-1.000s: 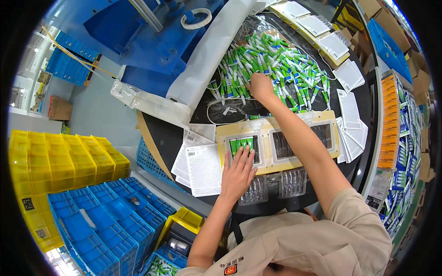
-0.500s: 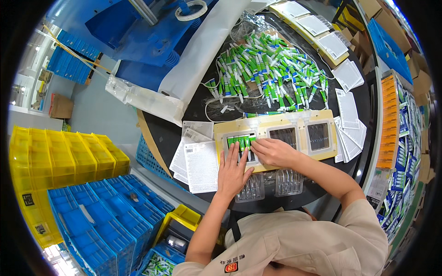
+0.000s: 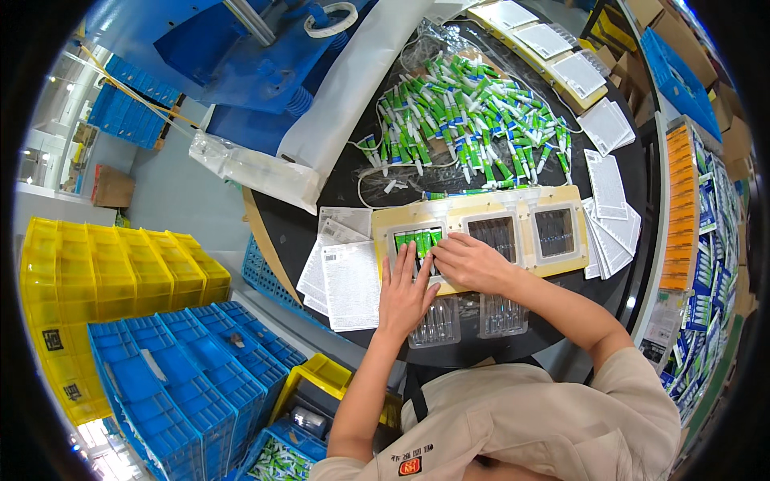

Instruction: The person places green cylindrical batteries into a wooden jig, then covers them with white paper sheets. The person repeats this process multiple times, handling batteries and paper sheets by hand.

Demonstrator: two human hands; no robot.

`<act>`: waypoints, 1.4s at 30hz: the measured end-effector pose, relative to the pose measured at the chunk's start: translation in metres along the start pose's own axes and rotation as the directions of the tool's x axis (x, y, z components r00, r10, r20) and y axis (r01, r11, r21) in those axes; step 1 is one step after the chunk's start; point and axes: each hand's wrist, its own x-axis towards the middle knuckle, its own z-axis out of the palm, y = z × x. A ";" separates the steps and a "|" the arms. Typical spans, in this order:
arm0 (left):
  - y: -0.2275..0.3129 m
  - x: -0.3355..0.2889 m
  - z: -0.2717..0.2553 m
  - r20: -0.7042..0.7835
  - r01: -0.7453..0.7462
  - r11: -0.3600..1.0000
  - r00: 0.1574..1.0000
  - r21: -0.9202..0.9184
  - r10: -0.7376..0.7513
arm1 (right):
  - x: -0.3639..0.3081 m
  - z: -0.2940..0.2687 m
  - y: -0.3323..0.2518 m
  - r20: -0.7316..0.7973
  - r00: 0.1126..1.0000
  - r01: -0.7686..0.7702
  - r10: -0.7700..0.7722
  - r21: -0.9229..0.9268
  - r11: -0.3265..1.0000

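Currently, from afar, I see the left hand (image 3: 403, 298) spread over green tubes (image 3: 423, 238) in the left window of the yellow frame (image 3: 382, 238), the right hand (image 3: 475, 263) curled just beside, its grip unclear.

Left grip (image 3: 403, 298) beside right grip (image 3: 473, 264)

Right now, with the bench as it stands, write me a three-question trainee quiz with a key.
1. True or false: the left hand and right hand are both at the green tubes set in the yellow frame.
2. Where is the loose tube pile: a) near side of the frame; b) far side; c) inside it?
3. Fill in: this frame has ___ openings in a row.
Key: 1 true; 2 b; 3 three.
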 end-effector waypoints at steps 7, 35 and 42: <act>-0.002 -0.001 0.003 -0.015 -0.015 1.000 1.000 0.008 0.015 | 0.018 -0.010 0.018 0.109 0.972 0.214 -0.210 -0.027 0.977; -0.002 0.011 -0.019 -0.004 -0.058 0.985 0.998 0.159 0.059 | -0.013 0.010 0.011 -0.226 0.921 -0.297 0.316 0.115 0.948; -0.048 0.156 -0.016 -0.298 0.173 0.955 0.923 -0.241 -0.242 | 0.029 0.014 0.118 -0.136 0.577 -0.817 0.805 -0.108 0.567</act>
